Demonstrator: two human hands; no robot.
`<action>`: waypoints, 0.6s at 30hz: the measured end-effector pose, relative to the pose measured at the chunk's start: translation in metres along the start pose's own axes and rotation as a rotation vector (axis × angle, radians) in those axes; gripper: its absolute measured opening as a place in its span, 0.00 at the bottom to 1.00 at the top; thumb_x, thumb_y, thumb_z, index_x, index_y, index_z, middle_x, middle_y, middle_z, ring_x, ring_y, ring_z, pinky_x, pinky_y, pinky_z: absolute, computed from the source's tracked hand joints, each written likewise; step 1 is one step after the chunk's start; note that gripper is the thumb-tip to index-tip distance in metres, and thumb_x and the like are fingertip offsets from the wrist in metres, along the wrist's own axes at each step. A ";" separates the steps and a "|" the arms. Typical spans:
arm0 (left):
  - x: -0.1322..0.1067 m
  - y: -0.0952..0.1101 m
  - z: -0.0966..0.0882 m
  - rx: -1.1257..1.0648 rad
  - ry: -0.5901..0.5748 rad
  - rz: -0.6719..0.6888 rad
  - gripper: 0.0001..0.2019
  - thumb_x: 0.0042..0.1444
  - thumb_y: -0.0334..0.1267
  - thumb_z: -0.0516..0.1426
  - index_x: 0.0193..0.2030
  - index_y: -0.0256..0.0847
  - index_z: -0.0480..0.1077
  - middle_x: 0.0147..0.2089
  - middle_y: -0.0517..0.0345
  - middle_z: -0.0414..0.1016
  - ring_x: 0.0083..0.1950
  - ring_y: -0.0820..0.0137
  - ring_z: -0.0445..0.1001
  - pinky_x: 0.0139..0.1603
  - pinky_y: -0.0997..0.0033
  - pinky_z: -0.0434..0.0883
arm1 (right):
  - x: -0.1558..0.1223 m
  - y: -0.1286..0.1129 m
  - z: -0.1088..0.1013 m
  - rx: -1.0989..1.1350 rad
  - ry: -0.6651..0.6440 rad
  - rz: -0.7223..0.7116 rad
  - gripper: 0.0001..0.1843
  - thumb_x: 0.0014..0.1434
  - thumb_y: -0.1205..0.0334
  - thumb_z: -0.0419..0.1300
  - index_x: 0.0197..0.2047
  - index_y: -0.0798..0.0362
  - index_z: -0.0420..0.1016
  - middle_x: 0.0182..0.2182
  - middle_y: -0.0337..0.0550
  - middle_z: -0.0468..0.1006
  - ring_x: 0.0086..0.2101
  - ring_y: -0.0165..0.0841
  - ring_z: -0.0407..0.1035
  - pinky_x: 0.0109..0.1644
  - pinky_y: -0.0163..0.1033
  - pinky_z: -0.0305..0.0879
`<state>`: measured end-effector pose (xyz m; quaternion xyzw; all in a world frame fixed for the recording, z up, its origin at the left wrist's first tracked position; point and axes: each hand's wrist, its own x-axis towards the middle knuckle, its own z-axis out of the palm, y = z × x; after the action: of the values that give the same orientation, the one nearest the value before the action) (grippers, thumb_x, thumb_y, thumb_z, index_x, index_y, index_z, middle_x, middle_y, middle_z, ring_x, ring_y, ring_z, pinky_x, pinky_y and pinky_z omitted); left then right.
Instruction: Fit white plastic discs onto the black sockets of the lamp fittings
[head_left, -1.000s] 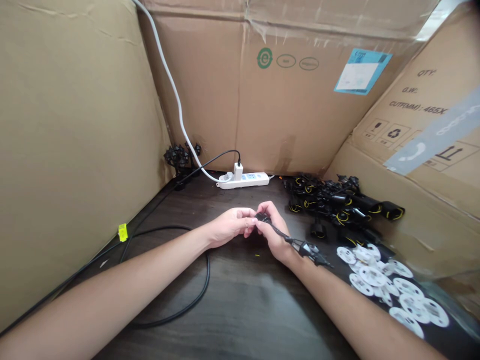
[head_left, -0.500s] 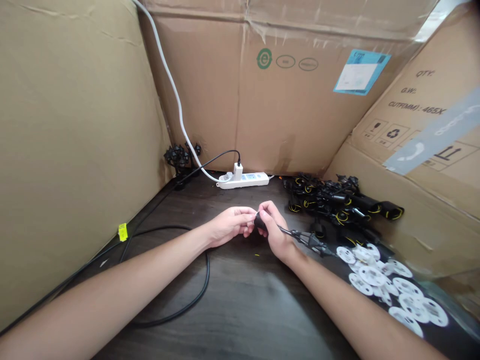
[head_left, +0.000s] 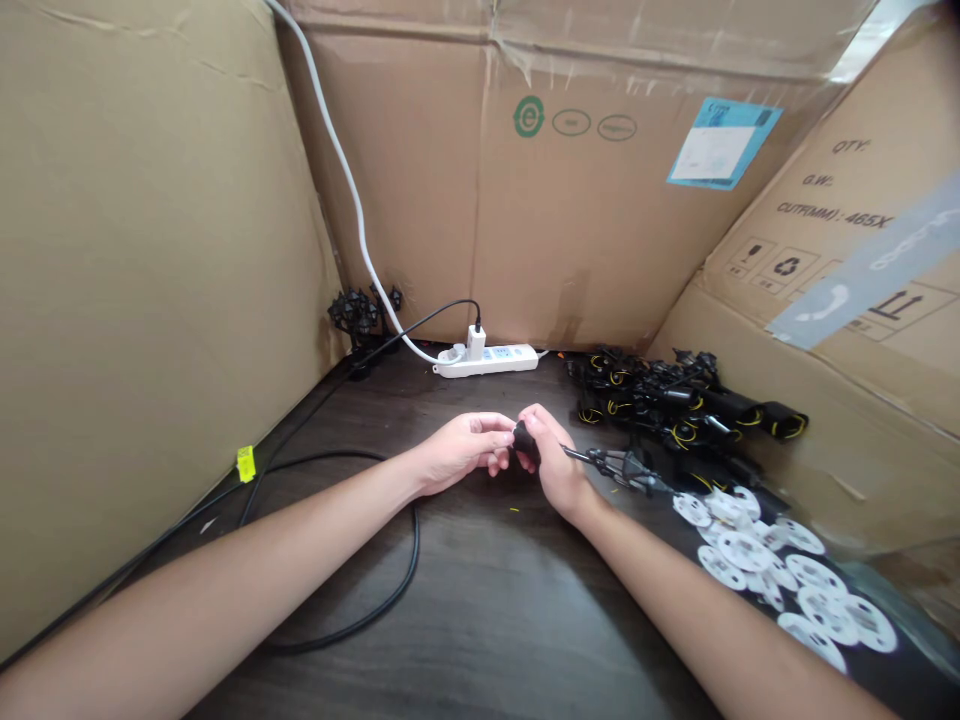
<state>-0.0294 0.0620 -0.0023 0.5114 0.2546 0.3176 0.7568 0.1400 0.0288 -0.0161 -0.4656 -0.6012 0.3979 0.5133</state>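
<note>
My right hand point(head_left: 553, 458) is wrapped around the black cylindrical base point(head_left: 525, 437) of a miniature street lamp. The lamp's post and lantern heads point(head_left: 626, 468) point out to the right past my wrist. At the open end of the base, my left hand point(head_left: 476, 447) is closed, with thumb and fingertips pinched there. A thin white edge point(head_left: 514, 432) shows between the left fingertips and the base; most of this white piece is hidden. Both hands are above the dark wood-look tabletop point(head_left: 495, 600).
Black lamps with yellow wires point(head_left: 675, 395) lie piled at the right. White round discs point(head_left: 750, 552) are heaped in front of them. Several lamps point(head_left: 361, 315) stand at the back left. A power strip point(head_left: 491, 362), a looped black cable point(head_left: 415, 560) and cardboard walls point(head_left: 570, 220) surround the hands.
My right hand has turned slightly around the base, and the lantern heads have rotated a little. The left hand has stayed nearly in place.
</note>
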 end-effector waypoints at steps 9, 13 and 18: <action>0.000 0.000 0.001 0.016 -0.016 0.012 0.22 0.46 0.48 0.73 0.40 0.34 0.74 0.29 0.59 0.75 0.29 0.76 0.70 0.30 0.75 0.66 | 0.001 -0.005 0.000 0.075 0.014 0.026 0.18 0.66 0.44 0.51 0.33 0.49 0.64 0.17 0.31 0.65 0.19 0.30 0.58 0.24 0.34 0.56; 0.001 -0.001 0.001 0.047 -0.027 0.039 0.23 0.47 0.50 0.72 0.40 0.35 0.73 0.31 0.57 0.76 0.29 0.76 0.70 0.29 0.76 0.67 | 0.002 -0.004 -0.001 0.110 0.009 0.033 0.18 0.65 0.44 0.51 0.32 0.49 0.64 0.17 0.31 0.64 0.19 0.30 0.58 0.23 0.34 0.55; 0.003 -0.005 0.000 0.111 -0.033 0.057 0.23 0.49 0.51 0.71 0.40 0.35 0.71 0.32 0.57 0.76 0.29 0.76 0.70 0.29 0.75 0.68 | 0.003 -0.002 -0.003 0.137 -0.005 0.052 0.20 0.66 0.43 0.49 0.31 0.49 0.65 0.19 0.33 0.65 0.20 0.30 0.59 0.24 0.34 0.56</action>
<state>-0.0263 0.0634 -0.0069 0.5649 0.2446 0.3157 0.7221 0.1421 0.0311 -0.0127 -0.4438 -0.5617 0.4524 0.5318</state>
